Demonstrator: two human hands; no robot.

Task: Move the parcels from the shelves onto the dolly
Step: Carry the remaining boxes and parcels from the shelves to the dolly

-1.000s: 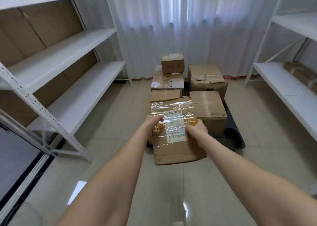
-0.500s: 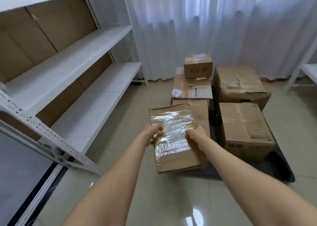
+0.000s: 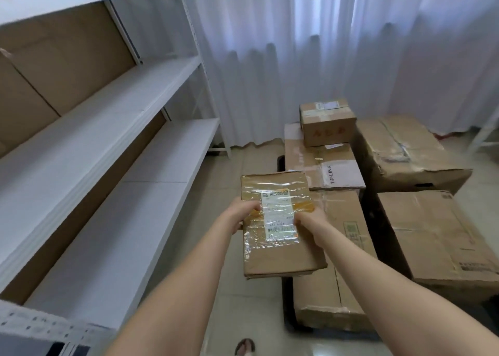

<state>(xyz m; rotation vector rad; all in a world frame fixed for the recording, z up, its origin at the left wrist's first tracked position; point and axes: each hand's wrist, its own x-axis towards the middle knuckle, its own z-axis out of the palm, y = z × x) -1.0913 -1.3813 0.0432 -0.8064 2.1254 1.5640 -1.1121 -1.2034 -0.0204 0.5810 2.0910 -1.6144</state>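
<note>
A flat cardboard parcel [image 3: 278,253] with clear tape and a white label is held in the air, partly over the near left box [image 3: 348,247] on the dolly. My left hand [image 3: 243,212] grips its left edge and my right hand [image 3: 310,219] grips its right edge. The black dolly [image 3: 287,312] shows only as a dark edge under the boxes. On it stand several cardboard boxes: a TP-LINK box [image 3: 324,166] with a small box [image 3: 326,120] on top, a big box [image 3: 448,234] at near right and a crumpled one [image 3: 405,150] behind.
White metal shelves [image 3: 89,128] run along the left, their boards bare. White curtains [image 3: 324,45] hang behind the dolly. A second shelf's leg [image 3: 483,134] shows at far right. A sandalled foot [image 3: 244,346] stands on the tiled floor.
I have stepped closer to the dolly and the parcel has moved forward, now overlapping the near left box. Both hands keep the same grip.
</note>
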